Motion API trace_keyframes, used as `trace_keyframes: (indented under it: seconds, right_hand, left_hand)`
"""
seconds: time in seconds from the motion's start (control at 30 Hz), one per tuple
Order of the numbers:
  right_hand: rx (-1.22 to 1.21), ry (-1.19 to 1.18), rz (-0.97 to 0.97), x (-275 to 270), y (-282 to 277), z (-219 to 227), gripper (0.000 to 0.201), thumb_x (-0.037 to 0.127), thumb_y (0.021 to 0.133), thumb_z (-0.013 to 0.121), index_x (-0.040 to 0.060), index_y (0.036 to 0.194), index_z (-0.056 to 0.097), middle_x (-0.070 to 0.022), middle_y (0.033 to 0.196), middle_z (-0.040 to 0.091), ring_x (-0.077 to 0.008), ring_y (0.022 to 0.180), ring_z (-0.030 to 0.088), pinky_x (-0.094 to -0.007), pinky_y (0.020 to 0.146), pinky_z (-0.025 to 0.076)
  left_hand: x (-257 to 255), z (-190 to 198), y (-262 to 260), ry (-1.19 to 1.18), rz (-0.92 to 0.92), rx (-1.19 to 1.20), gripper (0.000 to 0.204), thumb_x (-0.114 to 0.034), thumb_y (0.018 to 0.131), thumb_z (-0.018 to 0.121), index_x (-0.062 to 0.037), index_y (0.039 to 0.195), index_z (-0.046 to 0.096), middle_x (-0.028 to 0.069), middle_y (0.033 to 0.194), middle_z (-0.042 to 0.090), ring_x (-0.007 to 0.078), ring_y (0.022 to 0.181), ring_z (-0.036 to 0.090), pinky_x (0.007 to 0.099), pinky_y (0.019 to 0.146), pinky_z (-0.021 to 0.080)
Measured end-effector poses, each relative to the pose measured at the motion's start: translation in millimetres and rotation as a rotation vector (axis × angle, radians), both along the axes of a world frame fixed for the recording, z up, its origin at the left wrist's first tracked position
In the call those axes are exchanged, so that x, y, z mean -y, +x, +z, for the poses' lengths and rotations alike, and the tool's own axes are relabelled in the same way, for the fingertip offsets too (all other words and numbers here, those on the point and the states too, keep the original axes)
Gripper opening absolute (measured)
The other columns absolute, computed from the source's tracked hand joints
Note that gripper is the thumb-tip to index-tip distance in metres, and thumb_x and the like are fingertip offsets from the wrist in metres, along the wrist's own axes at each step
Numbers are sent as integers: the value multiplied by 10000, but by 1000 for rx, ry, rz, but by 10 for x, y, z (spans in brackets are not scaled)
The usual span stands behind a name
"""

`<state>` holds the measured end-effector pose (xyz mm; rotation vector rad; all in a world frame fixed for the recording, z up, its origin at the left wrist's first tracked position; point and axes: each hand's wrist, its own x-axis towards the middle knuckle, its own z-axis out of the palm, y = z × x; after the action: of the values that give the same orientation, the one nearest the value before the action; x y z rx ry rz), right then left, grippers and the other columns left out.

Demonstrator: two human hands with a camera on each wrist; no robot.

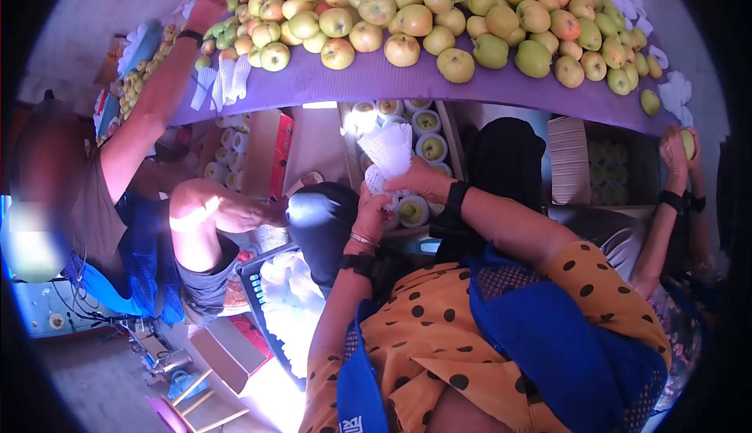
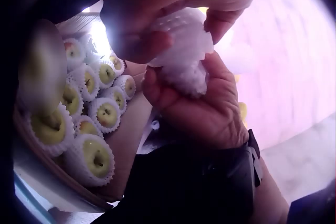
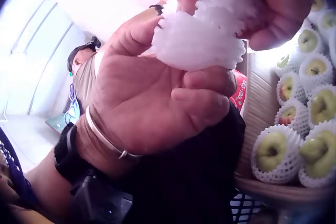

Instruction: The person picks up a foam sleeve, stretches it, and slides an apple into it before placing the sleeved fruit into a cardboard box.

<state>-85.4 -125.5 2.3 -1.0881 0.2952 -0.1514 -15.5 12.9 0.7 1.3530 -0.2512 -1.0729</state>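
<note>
White foam net sleeves (image 1: 388,147) stand between my two hands, over an open carton of apples. My left hand (image 1: 372,215) holds one bunched foam sleeve (image 3: 197,45) between thumb and fingers; I cannot tell whether a fruit is inside. My right hand (image 1: 423,180) pinches the foam from the other side, its fingertips close to the left hand's. In the right wrist view the left palm faces the camera, with a bracelet at the wrist. Below the hands, apples in foam nets (image 2: 106,115) sit in rows inside the carton (image 1: 450,143).
Loose yellow-green apples (image 1: 407,21) are heaped on the purple-covered table (image 1: 313,84) ahead. A person at left (image 1: 129,166) reaches to the heap; hands at right (image 1: 674,155) hold an apple. A crate of white foam (image 1: 294,300) stands at my left, another carton (image 1: 568,159) at right.
</note>
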Motion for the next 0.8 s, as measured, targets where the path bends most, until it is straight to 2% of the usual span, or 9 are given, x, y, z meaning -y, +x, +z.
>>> trace_keyframes:
  seconds: [0.07,0.1,0.27,0.33,0.47,0.53,0.67,0.73,0.8]
  right_hand:
    - [-21,-8,44,-18,29,-30,518,37,629,634,6,1120,472,-73,1031,545,-158,920,526,-275,810,416]
    - [-29,-83,22,-32,48,-61,482,53,617,630,0,1079,501,-84,988,561,-161,888,533,-280,789,420]
    - [-32,-319,-45,-14,104,-111,388,71,605,607,-12,980,559,-92,877,598,-166,799,561,-294,733,438]
    - [-171,-578,-105,1,136,-119,346,64,603,593,-17,939,575,-94,829,607,-168,745,573,-296,683,453]
    - [-202,-390,-177,46,100,-26,325,56,599,597,-19,915,584,-84,797,607,-167,714,574,-293,648,457]
    - [-188,-170,-148,67,108,-34,362,40,595,598,-18,951,571,-70,808,594,-150,717,561,-279,626,457]
    - [-140,-89,-45,60,91,-38,453,29,594,598,-19,1038,521,-64,876,568,-138,772,534,-279,672,447]
    - [-27,-71,-22,59,102,-73,488,33,603,623,0,1077,510,-55,957,563,-134,873,520,-266,763,415]
    - [-41,-157,23,52,82,8,530,42,606,632,13,1115,486,-52,1000,549,-138,898,513,-272,782,413]
  left_hand:
    - [-19,-10,4,45,-24,62,420,-198,719,493,-115,1122,411,14,931,521,133,700,501,230,498,374]
    - [-23,-2,0,87,-50,129,423,-210,732,477,-103,1136,408,23,960,523,145,720,510,234,513,391]
    - [-17,102,12,113,-112,115,396,-236,764,441,-36,1106,437,59,942,550,172,711,551,241,547,424]
    - [-23,127,19,88,-117,71,380,-233,772,431,-17,1083,455,71,920,565,177,701,564,244,551,431]
    - [-55,84,66,-36,-44,12,329,-204,794,402,-4,1041,487,97,878,592,183,684,582,240,539,446]
    - [-52,56,78,-66,3,15,312,-192,802,389,-6,1030,494,99,874,597,178,681,583,236,533,450]
    - [-51,-43,80,36,112,48,272,-157,806,428,-8,1025,489,81,852,591,156,649,583,224,492,457]
    - [-25,13,78,112,164,94,274,-141,793,492,-11,1033,480,71,845,583,153,645,586,229,466,465]
    - [3,-39,59,166,148,245,275,-121,780,482,-21,1036,503,60,862,578,129,668,577,249,521,493]
